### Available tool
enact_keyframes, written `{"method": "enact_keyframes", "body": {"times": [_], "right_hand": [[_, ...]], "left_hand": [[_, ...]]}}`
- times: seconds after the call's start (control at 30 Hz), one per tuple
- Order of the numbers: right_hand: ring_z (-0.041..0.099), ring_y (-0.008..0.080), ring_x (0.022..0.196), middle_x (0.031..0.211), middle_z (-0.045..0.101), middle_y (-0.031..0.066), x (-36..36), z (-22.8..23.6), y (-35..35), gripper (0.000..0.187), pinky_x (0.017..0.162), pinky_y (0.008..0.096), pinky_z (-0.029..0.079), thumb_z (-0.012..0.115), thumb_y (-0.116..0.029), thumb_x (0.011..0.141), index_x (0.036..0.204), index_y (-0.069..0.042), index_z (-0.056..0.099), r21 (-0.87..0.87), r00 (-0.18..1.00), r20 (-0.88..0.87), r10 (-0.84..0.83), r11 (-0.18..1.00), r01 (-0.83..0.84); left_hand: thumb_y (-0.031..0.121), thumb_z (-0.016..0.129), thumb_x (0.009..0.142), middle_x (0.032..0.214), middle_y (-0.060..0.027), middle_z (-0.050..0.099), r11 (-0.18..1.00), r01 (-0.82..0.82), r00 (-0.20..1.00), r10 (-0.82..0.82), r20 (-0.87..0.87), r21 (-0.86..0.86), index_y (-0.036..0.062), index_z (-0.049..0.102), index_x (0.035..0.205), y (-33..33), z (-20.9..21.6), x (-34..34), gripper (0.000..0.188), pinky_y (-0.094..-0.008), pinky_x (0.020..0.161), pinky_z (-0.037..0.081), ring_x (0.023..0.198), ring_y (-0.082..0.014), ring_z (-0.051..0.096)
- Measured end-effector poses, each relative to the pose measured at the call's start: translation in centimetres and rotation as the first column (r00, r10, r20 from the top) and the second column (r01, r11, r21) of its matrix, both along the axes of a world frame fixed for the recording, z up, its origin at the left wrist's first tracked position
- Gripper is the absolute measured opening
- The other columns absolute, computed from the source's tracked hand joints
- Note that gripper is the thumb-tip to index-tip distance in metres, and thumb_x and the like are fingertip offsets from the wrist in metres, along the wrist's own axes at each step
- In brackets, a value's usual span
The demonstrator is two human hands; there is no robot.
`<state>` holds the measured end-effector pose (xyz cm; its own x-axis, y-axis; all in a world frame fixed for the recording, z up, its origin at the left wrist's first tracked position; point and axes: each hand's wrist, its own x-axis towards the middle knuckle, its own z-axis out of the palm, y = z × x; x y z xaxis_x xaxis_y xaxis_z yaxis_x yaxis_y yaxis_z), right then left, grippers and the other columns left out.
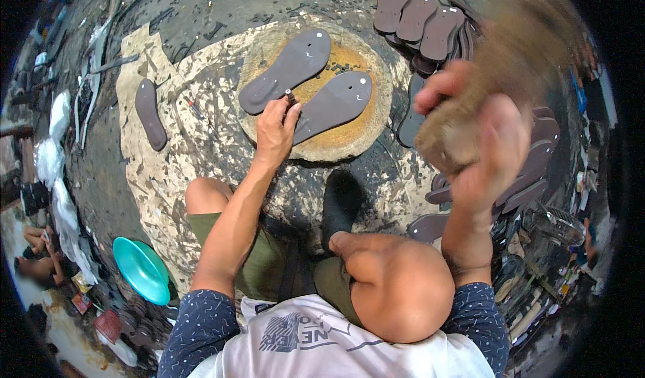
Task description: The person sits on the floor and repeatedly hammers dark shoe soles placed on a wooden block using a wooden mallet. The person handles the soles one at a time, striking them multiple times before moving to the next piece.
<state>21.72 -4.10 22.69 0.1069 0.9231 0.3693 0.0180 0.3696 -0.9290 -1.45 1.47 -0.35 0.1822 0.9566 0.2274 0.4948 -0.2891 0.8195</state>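
Two dark grey-brown sandal soles point(287, 67) lie on a round, thick chopping-block-like slab point(377, 119). The nearer sole point(339, 102) has a small dark hole near its toe end, as does the farther one. My left hand point(277, 131) is closed around a short, dark hole punch point(289, 96) between the two soles, and its fingers cover most of the tool. Raised at the right, my right hand point(494, 143) grips a wooden mallet point(527, 38), smeared by motion. The mallet is well apart from the punch.
Stacked brown soles point(420, 18) sit beyond the slab at right, with more soles point(537, 149) behind my right hand. A single sole point(150, 114) lies at left on a stained sheet point(138, 62). A teal basin point(140, 270) stands lower left. Dark scraps litter the floor; a person sits far left.
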Motion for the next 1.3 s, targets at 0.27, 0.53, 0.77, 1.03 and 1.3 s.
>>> {"method": "enact_keyframes", "body": {"times": [0.27,0.53,0.77,1.03,1.3], "right_hand": [[0.058,0.0204,0.111,0.124,0.062,0.0145,0.6,-13.9,-3.7,0.056,0.099,0.0368,0.047,0.057,-0.04,0.103,0.139,0.002,0.05,-0.788,0.926,-0.132,0.355,0.529,-0.315],[0.055,0.0155,0.106,0.119,0.062,0.0061,1.3,-20.7,-8.7,0.056,0.095,0.0326,0.046,0.052,-0.041,0.106,0.142,0.001,0.048,-0.882,0.97,-0.13,0.203,0.423,-0.206],[0.054,0.0155,0.106,0.119,0.062,0.0058,0.3,-20.3,-8.9,0.052,0.095,0.0317,0.046,0.052,-0.038,0.105,0.14,0.0,0.05,-0.797,0.965,-0.211,0.154,0.544,-0.261],[0.054,0.009,0.084,0.098,0.059,0.0013,0.7,-20.4,-8.8,0.039,0.075,0.0277,0.047,0.055,-0.035,0.105,0.128,-0.003,0.052,-0.788,0.97,-0.187,0.154,0.566,-0.242],[0.059,0.012,0.083,0.101,0.065,0.0031,1.4,-10.3,-4.2,0.042,0.076,0.0272,0.051,0.056,-0.034,0.104,0.129,0.0,0.055,-0.77,0.957,-0.223,0.186,0.569,-0.29]], "left_hand": [[0.012,0.064,0.094,0.096,-0.0212,0.065,0.993,0.103,0.987,-0.096,-0.131,0.052,-0.0001,0.065,0.107,-0.2,-1.0,0.2,0.017,-0.0462,0.082,0.052,0.093,-0.0408,0.065],[0.036,0.058,0.105,0.09,-0.0069,0.069,0.869,-0.111,0.827,0.349,0.44,-0.482,0.0008,0.065,0.108,0.2,1.5,0.3,0.036,-0.027,0.063,0.057,0.076,-0.0116,0.066],[0.028,0.057,0.106,0.088,-0.0046,0.071,0.919,0.011,0.991,0.043,0.128,-0.394,0.0012,0.069,0.114,-2.8,0.3,0.4,0.03,-0.0274,0.071,0.053,0.078,-0.0102,0.069],[0.022,0.06,0.103,0.083,-0.0133,0.071,0.971,0.049,0.997,-0.033,0.073,-0.236,-0.0011,0.068,0.104,-2.7,0.7,1.1,0.025,-0.0341,0.069,0.055,0.077,-0.0212,0.073],[0.014,0.066,0.096,0.091,-0.0156,0.069,0.995,0.099,0.994,-0.098,-0.053,0.013,0.0014,0.069,0.101,-2.9,-0.3,0.8,0.014,-0.0415,0.077,0.052,0.087,-0.0331,0.067]]}}
